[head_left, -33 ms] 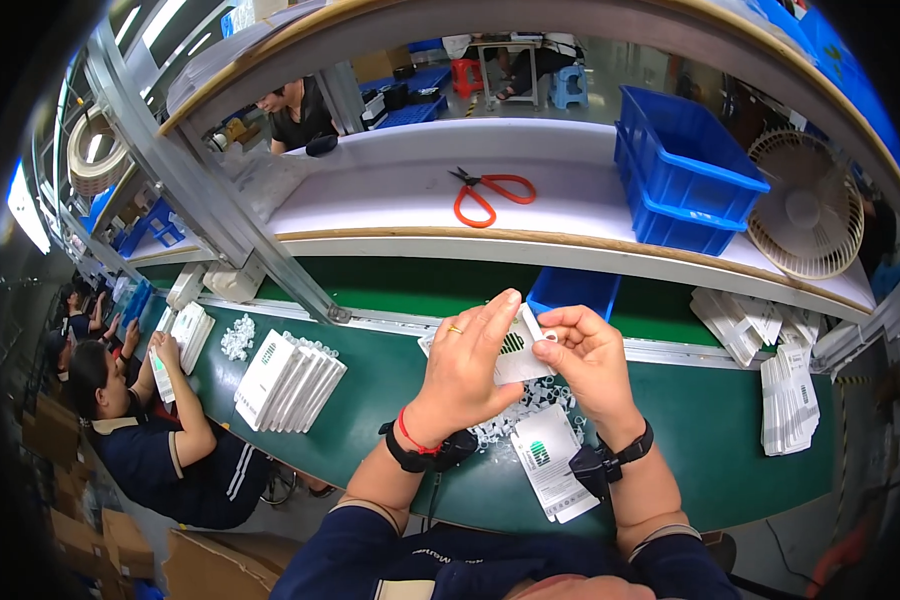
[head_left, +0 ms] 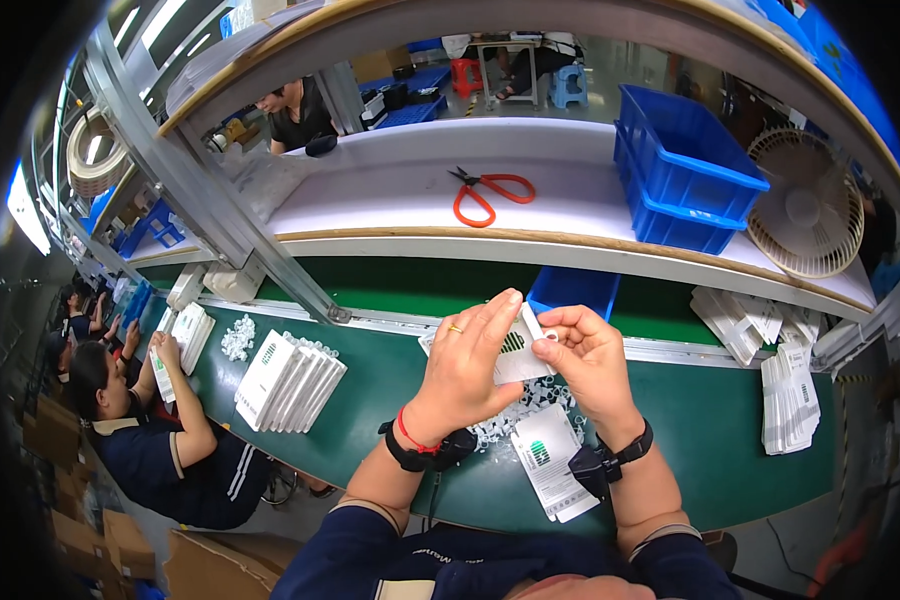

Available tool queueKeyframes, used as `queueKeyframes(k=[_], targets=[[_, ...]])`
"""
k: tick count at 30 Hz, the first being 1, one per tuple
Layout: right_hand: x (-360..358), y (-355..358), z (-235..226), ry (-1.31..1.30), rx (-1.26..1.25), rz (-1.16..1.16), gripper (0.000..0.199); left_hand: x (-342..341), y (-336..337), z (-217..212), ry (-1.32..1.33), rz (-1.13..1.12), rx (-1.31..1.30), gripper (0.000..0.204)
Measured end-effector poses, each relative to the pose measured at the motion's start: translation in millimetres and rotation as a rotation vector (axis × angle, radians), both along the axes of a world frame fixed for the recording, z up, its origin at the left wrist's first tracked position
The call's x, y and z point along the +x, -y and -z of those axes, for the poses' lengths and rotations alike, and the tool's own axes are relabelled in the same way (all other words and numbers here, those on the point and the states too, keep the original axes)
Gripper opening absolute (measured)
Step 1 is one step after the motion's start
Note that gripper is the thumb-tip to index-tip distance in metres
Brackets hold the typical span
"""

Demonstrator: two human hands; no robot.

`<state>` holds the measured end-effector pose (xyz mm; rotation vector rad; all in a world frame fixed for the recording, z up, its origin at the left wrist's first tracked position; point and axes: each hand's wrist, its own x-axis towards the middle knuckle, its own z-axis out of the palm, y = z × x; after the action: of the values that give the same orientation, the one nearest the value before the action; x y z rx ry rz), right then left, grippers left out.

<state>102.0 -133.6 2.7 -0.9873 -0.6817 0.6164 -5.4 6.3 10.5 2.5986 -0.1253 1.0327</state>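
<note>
A flat white carton with green print (head_left: pixel 513 362) is held up over the green bench in front of me. My left hand (head_left: pixel 458 368), ring on one finger, closes on its left side with the fingers over the back. At the carton's upper right edge, my right hand (head_left: pixel 592 362) pinches a small white plastic ring (head_left: pixel 550 335) between thumb and fingertips. Beneath both hands spreads a loose pile of small white plastic pieces (head_left: pixel 498 430), partly covered by them. Another flat carton (head_left: pixel 548 470) lies nearer me, beside my right wrist.
Left on the bench stand a carton stack (head_left: pixel 278 390) and a heap of white pieces (head_left: pixel 238 338). More cartons (head_left: pixel 790 405) lie right. A blue bin (head_left: pixel 575 292) sits behind my hands. The shelf holds red-handled nippers (head_left: pixel 492 190), stacked bins (head_left: pixel 682 160) and a fan (head_left: pixel 805 205). A co-worker (head_left: pixel 165 465) sits left.
</note>
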Motion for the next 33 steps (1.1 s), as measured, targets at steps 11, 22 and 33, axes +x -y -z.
queueKeyframes(k=[11,22,33], targets=[[-0.2,4.0,7.4,0.190,0.039,0.329,0.003,2.0,-0.3,-2.7,-0.052,-0.124,-0.016,0.088],[-13.4,-9.0,10.7,0.412,0.108,0.277,0.040,4.9,-1.0,2.9,0.047,-0.219,-0.132,0.089],[-13.2,-0.9,1.6,0.498,-0.067,0.186,0.046,-16.8,1.3,-6.6,-0.003,-0.291,-0.039,0.092]])
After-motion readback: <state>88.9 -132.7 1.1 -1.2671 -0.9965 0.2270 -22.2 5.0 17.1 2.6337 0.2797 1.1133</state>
